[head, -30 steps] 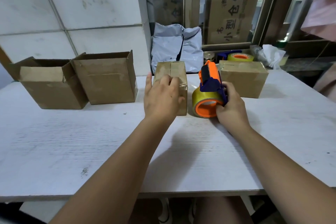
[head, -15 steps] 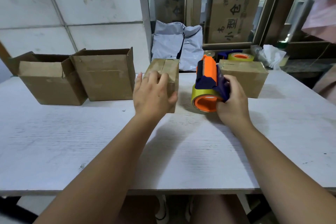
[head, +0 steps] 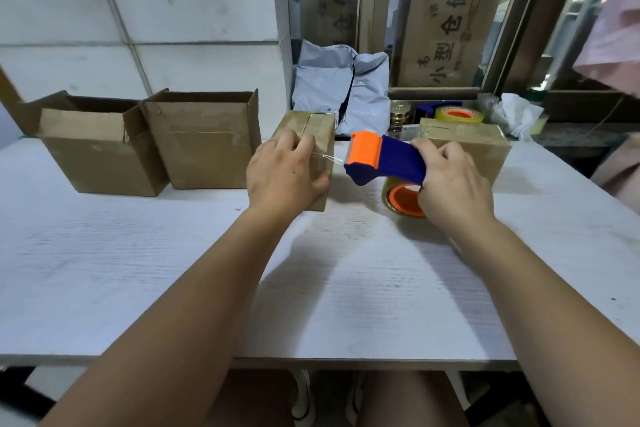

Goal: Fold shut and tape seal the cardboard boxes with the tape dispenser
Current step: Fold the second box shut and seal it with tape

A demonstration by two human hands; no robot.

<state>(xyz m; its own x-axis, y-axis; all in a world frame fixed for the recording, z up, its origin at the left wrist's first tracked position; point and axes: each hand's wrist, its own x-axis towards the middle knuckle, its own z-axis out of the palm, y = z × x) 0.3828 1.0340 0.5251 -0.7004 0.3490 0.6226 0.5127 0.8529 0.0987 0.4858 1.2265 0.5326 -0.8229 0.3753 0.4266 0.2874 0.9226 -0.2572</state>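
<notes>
**White table (head: 104, 270) with lots of bare room**

The near edge of the table has a wide bare stretch under both arms. Farther in, the left hand (head: 282, 177) curls its fingers over the top edge of a small closed box (head: 320, 128) and grips it. Just beside it, the right hand (head: 453, 184) grips the blue and orange tape dispenser (head: 384, 161). Its orange end is near the box's right edge. A thin strip of tape (head: 330, 159) runs between them. A second closed box (head: 485, 146) sits behind that hand. Two open boxes (head: 207, 149) stand side by side on the left, by the wall. A grey bag (head: 332, 80) and a spare tape roll (head: 459, 113) lie farthest back.
</notes>
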